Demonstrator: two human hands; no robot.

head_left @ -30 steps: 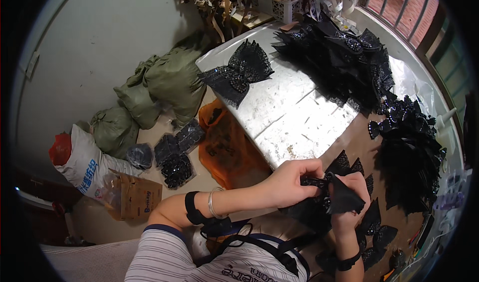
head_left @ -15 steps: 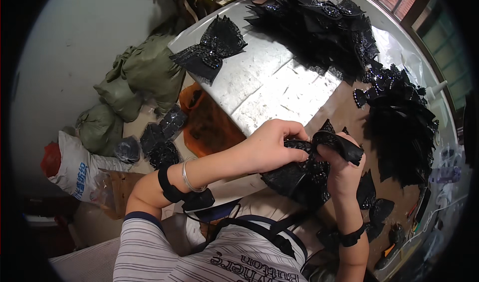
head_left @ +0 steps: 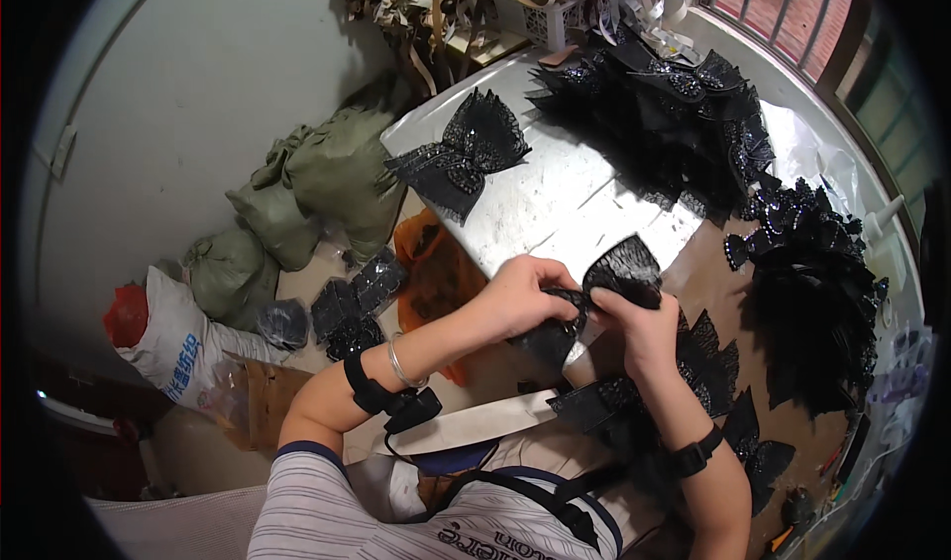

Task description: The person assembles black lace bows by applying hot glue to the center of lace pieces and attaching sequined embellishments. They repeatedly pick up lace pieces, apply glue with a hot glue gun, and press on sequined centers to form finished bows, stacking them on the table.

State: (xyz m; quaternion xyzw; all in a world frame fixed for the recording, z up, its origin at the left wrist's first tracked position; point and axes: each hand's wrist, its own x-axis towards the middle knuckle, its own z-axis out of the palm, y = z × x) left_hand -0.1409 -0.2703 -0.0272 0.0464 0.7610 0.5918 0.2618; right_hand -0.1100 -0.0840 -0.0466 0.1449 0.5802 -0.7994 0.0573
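In front of me I hold a black lace bow-shaped piece with both hands. My left hand pinches its left part with thumb and fingers. My right hand grips the other part, thumb on top, and a pointed lace lobe stands up above it. The fingers partly hide the middle of the piece. Below and beside my right forearm lie more black lace pieces. On the metal tabletop, a single beaded black bow lies at the far left corner.
A large heap of black bows covers the table's far side. Another tall stack stands at the right by the barred window. Green sacks, a white sack and an orange bag sit on the floor at left.
The held piece has been turned, so a lace lobe now points up over my right hand. My hands have come slightly closer to each other. The whole view has shifted.
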